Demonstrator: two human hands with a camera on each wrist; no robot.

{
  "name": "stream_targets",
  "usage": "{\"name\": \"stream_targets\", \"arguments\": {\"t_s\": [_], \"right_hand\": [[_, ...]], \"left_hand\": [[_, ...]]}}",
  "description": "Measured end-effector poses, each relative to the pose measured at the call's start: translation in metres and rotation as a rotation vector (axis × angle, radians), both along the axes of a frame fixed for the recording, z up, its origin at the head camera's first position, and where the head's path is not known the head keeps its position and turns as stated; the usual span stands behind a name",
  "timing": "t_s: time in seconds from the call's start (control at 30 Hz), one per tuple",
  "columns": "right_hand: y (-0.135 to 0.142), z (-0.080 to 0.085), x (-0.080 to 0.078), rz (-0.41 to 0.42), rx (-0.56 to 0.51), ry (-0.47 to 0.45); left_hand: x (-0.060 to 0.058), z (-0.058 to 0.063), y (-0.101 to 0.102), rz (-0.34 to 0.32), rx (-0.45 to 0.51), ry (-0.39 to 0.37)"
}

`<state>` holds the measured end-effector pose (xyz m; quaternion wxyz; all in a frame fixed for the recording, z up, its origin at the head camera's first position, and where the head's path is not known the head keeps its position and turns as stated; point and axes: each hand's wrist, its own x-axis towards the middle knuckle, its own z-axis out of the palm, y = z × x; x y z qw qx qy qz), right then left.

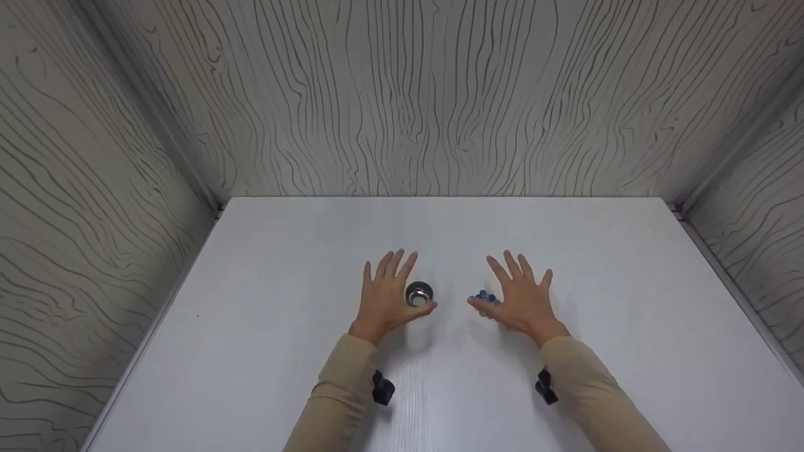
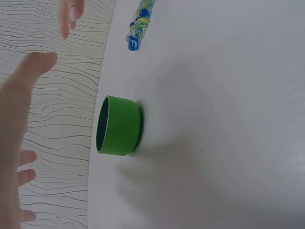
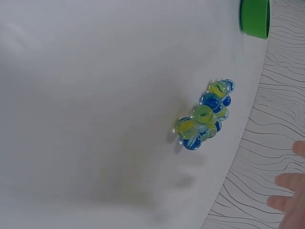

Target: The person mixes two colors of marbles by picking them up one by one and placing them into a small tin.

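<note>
A small green cup with a dark inside stands upright on the white table. Beside it in the head view is my left hand, fingers spread and thumb stretched out, gripping nothing. To the cup's right lies a cluster of several glass marbles, clear with blue and yellow swirls. My right hand hovers over the marbles with spread fingers, and its thumb covers part of them in the head view. In the wrist views, both hands appear raised off the table, apart from the cup and marbles.
Wood-grain patterned panels rise behind the table and on both sides. A black wrist device shows under the left sleeve, and another black device under the right sleeve.
</note>
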<state>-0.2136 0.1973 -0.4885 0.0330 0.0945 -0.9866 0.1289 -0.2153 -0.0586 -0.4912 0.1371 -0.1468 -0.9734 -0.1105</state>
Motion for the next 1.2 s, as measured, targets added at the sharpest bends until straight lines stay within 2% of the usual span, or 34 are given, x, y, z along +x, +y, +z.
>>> {"name": "stream_targets", "arguments": {"t_s": [0.07,0.17,0.27,0.4,0.6,0.7,0.87,1.03,1.2], "right_hand": [[0.001,0.0,0.0,-0.006,-0.029,-0.015],[0.003,0.0,0.002,-0.016,-0.086,-0.034],[0.005,-0.001,0.004,-0.028,-0.153,-0.061],[0.009,-0.005,0.008,-0.05,-0.223,-0.091],[0.016,-0.013,0.011,-0.073,-0.323,-0.102],[0.019,-0.018,0.013,-0.083,-0.364,-0.112],[0.019,-0.026,0.015,-0.111,-0.402,-0.127],[0.02,-0.031,0.017,-0.142,-0.438,-0.127],[0.021,-0.033,0.021,-0.156,-0.451,-0.136]], "left_hand": [[0.0,-0.004,-0.001,-0.024,0.06,0.004],[0.002,-0.011,-0.003,-0.065,0.205,-0.015],[0.002,-0.02,-0.005,-0.087,0.375,-0.076],[0.003,-0.033,-0.007,-0.098,0.55,-0.162],[0.004,-0.051,-0.004,-0.135,0.75,-0.193],[0.004,-0.062,0.0,-0.11,0.805,-0.197],[0.003,-0.076,0.005,0.001,0.884,-0.202],[0.005,-0.078,0.01,0.074,0.933,-0.179],[0.005,-0.08,0.012,0.1,0.901,-0.191]]}}
